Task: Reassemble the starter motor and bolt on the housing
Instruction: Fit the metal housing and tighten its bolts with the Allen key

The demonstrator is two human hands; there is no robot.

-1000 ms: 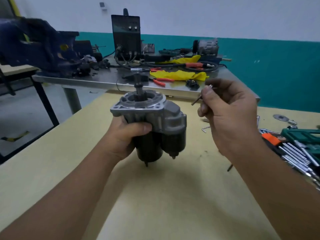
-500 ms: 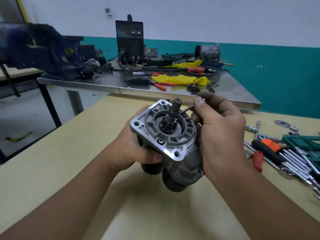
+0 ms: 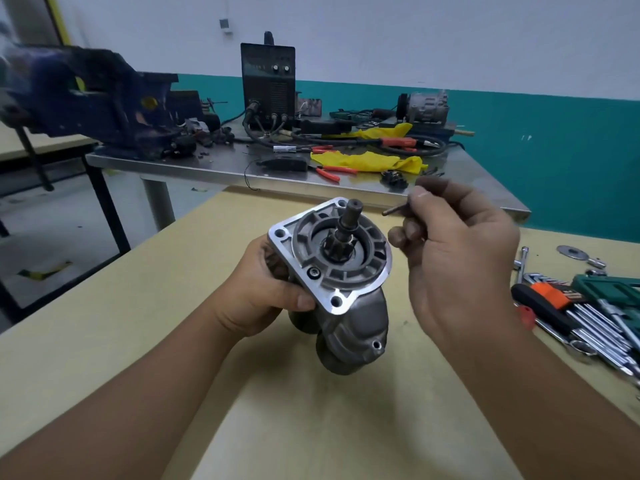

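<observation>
Left hand (image 3: pixel 263 292) gripping starter motor (image 3: pixel 337 271) above yellow table (image 3: pixel 104 323), flange tilted toward camera, right hand (image 3: pixel 460 258) pinching thin bolt (image 3: pixel 394 210), just right of motor shaft (image 3: pixel 349 216), not touching

A yellow-topped table (image 3: pixel 104 341) is seen, with wrenches and hex keys (image 3: pixel 588 317) scattered along the right edge.

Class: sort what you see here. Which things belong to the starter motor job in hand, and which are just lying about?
In the job:
starter motor, held by left hand
small bolt, pinched by right hand

Lying about:
blue vise
yellow cloth
red-handled pliers
hex keys
</observation>
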